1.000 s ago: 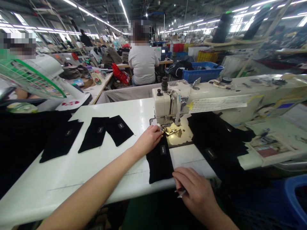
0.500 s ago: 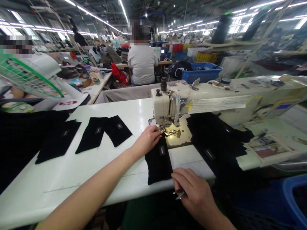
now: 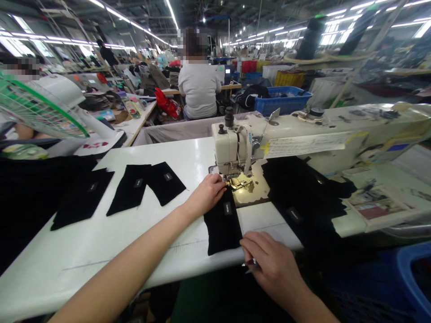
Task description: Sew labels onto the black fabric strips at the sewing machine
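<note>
left hand (image 3: pixel 213 192): bunched at far end of black cloth (image 3: pixel 222 231), can't tell if clamped | right hand (image 3: pixel 269 256): pinching its near right edge, metal tool (image 3: pixel 250 266) within fingers | cloth: on white table (image 3: pixel 161 237), near side of presser foot (image 3: pixel 241 184)

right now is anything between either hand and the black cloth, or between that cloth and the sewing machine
Nothing visible: the left hand rests on the far end of the black cloth, the right hand pinches its near right edge. The cloth reaches to the sewing machine, though the left fingertips partly hide that spot.
</note>
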### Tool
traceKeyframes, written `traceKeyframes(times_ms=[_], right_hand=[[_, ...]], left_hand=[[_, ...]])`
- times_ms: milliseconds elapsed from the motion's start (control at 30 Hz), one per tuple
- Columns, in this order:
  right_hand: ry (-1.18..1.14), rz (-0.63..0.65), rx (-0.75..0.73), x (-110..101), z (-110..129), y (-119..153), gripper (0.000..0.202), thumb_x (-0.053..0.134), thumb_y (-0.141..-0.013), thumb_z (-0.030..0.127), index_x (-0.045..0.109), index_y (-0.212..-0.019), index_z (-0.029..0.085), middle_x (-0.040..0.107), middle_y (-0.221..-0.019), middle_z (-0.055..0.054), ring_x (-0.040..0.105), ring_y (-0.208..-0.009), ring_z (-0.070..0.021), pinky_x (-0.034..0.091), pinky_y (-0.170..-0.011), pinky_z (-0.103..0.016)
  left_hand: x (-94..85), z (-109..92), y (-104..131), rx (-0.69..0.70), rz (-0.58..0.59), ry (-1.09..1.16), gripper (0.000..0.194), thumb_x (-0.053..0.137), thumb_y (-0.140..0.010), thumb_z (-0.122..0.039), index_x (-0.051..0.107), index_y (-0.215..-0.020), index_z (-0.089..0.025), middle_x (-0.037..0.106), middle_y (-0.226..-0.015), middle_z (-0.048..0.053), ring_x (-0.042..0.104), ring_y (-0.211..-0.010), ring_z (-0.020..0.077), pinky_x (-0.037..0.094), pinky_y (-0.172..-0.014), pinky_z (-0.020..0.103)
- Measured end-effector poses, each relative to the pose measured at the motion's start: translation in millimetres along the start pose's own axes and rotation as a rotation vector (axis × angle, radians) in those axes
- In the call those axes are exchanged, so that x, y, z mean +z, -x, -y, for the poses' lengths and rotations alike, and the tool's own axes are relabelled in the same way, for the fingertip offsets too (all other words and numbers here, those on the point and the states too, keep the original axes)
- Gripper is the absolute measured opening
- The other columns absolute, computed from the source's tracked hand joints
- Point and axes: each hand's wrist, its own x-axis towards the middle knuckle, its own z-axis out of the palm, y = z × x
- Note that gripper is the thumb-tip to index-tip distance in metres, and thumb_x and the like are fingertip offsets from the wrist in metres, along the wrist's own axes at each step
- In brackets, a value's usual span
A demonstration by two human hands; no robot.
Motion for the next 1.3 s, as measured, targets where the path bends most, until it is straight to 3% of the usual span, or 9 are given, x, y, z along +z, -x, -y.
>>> traceKeyframes(times_ms=[300,433,533,667,833,1300], right_hand=[[0.046,0.027,0.000,0,1,2,0.039,0.045,-0.078,-0.001,0.063,-0.106,0.018,0.067,-0.100,-0.006,0.060,-0.083,-0.0203,0.042,-0.065,-0.030],[0.089,0.022,-0.021,-2,0,4,0.038,0.046,-0.081,0.001,0.063,-0.111,0.016,0.067,-0.102,-0.008,0.061,-0.083,-0.0207,0.042,-0.062,-0.029],[0.115,0.016,-0.043,-2,-2,6,0.037,0.047,-0.083,0.003,0.063,-0.113,0.015,0.067,-0.104,-0.010,0.061,-0.085,-0.0215,0.043,-0.062,-0.029],[0.130,0.020,-0.060,-2,-3,6,0.045,0.046,-0.076,0.001,0.063,-0.115,0.015,0.067,-0.105,-0.010,0.062,-0.087,-0.0225,0.044,-0.062,-0.030],[0.114,0.048,-0.031,-1,-4,4,0.041,0.047,-0.077,0.002,0.064,-0.113,0.016,0.066,-0.104,-0.009,0.062,-0.088,-0.0227,0.044,-0.061,-0.031],[0.141,0.126,0.068,-3,-7,-18,0.038,0.054,-0.073,0.000,0.065,-0.104,0.019,0.064,-0.100,-0.005,0.059,-0.089,-0.0215,0.046,-0.067,-0.031]], left_hand=[[-4.8,-6,7,-0.010,0.018,0.008,0.025,0.049,-0.098,-0.015,0.068,-0.114,-0.011,0.060,-0.105,0.014,0.056,-0.096,0.0250,0.054,-0.087,0.042],[-18.0,-43,29,0.042,0.012,0.090,0.022,0.049,-0.099,-0.018,0.068,-0.109,-0.011,0.062,-0.114,0.015,0.059,-0.102,0.0245,0.055,-0.089,0.040],[-29.2,-80,51,0.179,0.128,0.176,0.019,0.052,-0.098,-0.024,0.069,-0.098,-0.015,0.066,-0.102,0.010,0.061,-0.094,0.0219,0.056,-0.082,0.036],[-34.2,-105,71,0.236,0.171,0.133,0.021,0.048,-0.099,-0.020,0.066,-0.106,-0.012,0.068,-0.099,0.011,0.063,-0.098,0.0234,0.058,-0.082,0.036],[-31.8,-101,75,0.273,0.116,0.105,0.025,0.045,-0.099,-0.018,0.063,-0.116,-0.010,0.069,-0.107,0.013,0.063,-0.106,0.0261,0.060,-0.086,0.038],[-31.4,-90,64,0.225,0.155,0.121,0.024,0.048,-0.100,-0.022,0.063,-0.116,-0.011,0.068,-0.112,0.014,0.062,-0.112,0.0275,0.059,-0.093,0.041]])
